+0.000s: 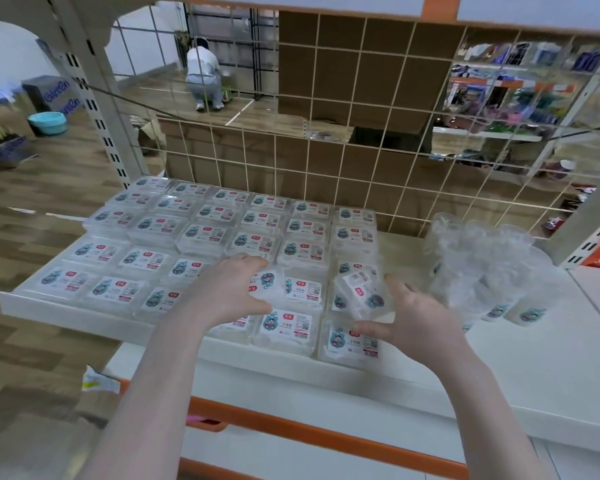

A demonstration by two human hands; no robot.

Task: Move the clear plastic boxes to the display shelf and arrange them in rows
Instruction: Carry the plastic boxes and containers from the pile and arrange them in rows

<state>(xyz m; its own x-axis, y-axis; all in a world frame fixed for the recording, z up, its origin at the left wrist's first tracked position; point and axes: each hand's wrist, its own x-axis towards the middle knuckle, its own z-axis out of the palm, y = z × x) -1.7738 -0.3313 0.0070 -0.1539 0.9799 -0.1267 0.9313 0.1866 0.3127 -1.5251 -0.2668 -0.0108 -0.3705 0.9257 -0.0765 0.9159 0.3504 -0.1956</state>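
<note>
Clear plastic boxes with white cartoon labels lie in several rows on the white display shelf (499, 368), stacked higher at the back (208, 213). My left hand (229, 292) grips one box (267, 282) near the front middle, fingers curled over its far edge. My right hand (416, 320) holds a tilted box (364, 292) between thumb and fingers, just above the right-hand column. A front-row box (286, 327) lies flat between my two hands.
Stacks of clear plastic cups in wrap (482, 268) stand on the shelf right of the boxes. A wire grid panel (326, 168) backs the shelf. An orange strip (291, 427) edges the shelf below. A person crouches far behind.
</note>
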